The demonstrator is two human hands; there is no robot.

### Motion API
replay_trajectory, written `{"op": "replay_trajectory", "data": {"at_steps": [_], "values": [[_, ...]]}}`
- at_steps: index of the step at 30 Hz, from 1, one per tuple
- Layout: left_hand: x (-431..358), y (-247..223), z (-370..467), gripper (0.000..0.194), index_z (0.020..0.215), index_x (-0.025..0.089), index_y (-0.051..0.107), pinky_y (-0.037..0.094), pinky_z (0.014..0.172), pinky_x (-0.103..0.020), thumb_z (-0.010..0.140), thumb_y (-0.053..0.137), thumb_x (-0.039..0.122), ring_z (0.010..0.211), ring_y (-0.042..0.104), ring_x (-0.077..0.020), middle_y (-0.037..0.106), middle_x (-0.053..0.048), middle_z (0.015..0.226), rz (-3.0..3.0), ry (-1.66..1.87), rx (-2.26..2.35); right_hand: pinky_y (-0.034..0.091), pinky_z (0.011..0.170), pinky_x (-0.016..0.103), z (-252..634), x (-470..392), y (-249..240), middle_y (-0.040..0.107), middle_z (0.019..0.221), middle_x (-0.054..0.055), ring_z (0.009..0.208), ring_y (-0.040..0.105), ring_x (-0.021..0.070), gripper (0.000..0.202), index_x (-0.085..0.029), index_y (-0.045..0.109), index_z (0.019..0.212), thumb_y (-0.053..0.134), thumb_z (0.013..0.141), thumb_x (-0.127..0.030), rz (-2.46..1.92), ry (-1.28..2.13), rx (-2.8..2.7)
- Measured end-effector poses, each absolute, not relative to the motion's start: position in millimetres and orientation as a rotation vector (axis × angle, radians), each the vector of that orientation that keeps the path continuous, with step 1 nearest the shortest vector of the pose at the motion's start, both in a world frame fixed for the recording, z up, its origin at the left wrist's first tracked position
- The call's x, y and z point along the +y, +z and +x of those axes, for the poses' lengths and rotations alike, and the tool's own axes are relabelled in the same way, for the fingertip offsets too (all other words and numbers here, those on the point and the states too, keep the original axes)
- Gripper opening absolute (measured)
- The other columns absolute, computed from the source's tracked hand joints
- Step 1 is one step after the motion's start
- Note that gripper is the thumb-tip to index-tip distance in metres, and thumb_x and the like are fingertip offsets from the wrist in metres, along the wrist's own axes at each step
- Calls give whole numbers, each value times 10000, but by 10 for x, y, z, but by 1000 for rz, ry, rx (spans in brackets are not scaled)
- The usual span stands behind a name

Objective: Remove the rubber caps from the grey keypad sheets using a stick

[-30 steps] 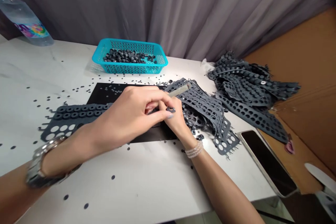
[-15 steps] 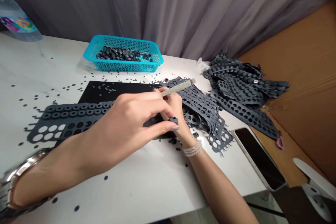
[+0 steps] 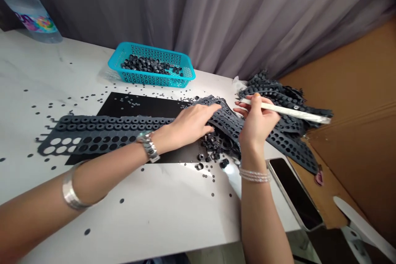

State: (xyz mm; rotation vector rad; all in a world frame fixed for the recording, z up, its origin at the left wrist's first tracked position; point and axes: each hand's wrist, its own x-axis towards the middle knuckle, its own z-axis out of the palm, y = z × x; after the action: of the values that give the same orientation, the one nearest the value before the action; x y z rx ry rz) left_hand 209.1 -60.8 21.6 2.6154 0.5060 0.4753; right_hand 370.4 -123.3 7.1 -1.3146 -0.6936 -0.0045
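Observation:
My left hand (image 3: 190,126) reaches over the right end of the black mat, fingers stretched out and thumb apart, holding nothing I can see. Beneath and beside its fingertips lie a dark perforated rubber sheet (image 3: 227,117) and a heap of small black rubber rings (image 3: 216,144). Raised to the right of that heap, my right hand (image 3: 258,119) grips a white stick (image 3: 297,113), whose far end points right. A long rubber sheet (image 3: 102,132) with rows of rings and punched-out holes lies flat across the mat, partly covered by my left forearm.
A blue basket (image 3: 154,78) of rubber pieces stands behind the black mat (image 3: 133,105). More rubber sheets (image 3: 278,95) are piled at the back right. A phone (image 3: 295,194) lies at the right edge, a water bottle (image 3: 34,12) stands far left, and small discs are scattered about.
My left hand has moved right and unpinched from a small rubber ring. My right hand has come up and right, out from behind it, with the white stick now pointing right.

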Motion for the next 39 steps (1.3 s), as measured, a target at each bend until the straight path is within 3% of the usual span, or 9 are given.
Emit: {"op": "replay_trajectory", "data": {"at_steps": [3,6,10,15,19,26,39], "values": [[-474,262,1825,329,1192,155,569,447,710,-304,923,405,250,772,612,-175,667,-53,826,2549,513,650,561,490,202,3601,-1230,94,614,814,13,634,664,106,305,-190,535,825,525,876,-491,-1324,15,-744],[-256,212,1476,338,1067,179,616,422,653,-272,922,313,214,686,574,-147,617,-21,730,2491,493,827,534,461,185,3453,-1221,131,611,771,12,608,654,102,298,-184,550,831,522,882,-477,-1345,91,-780],[-65,37,1118,345,1046,182,629,372,514,-243,877,331,219,522,510,-126,567,15,611,2295,392,1040,498,426,183,3160,-1155,41,585,641,-13,532,627,104,310,-176,574,847,523,882,-480,-1393,341,-885],[-104,-34,1052,317,969,199,689,334,507,-257,832,407,249,493,494,-133,545,33,514,2309,342,1049,560,524,236,2834,-1023,-268,608,633,-2,563,664,139,353,-160,606,816,540,872,-503,-1469,604,-1060],[-162,-9,1133,270,956,192,700,358,560,-263,787,497,251,553,528,-138,596,17,572,2450,371,931,570,574,252,2785,-999,-377,664,731,36,614,688,155,389,-152,622,800,528,872,-522,-1539,638,-1132],[-243,-56,1149,324,1069,217,685,445,722,-318,798,514,258,884,649,-221,728,-66,991,2611,281,784,565,606,283,2807,-1076,-373,674,747,46,626,688,179,347,-178,626,767,515,893,-482,-1585,668,-1198],[-339,-58,1250,227,970,212,709,498,760,-309,818,541,217,897,673,-231,729,-64,870,2656,277,847,449,599,239,2757,-1121,-303,653,697,7,606,623,149,313,-202,589,717,464,932,-393,-1704,495,-1453]]}}
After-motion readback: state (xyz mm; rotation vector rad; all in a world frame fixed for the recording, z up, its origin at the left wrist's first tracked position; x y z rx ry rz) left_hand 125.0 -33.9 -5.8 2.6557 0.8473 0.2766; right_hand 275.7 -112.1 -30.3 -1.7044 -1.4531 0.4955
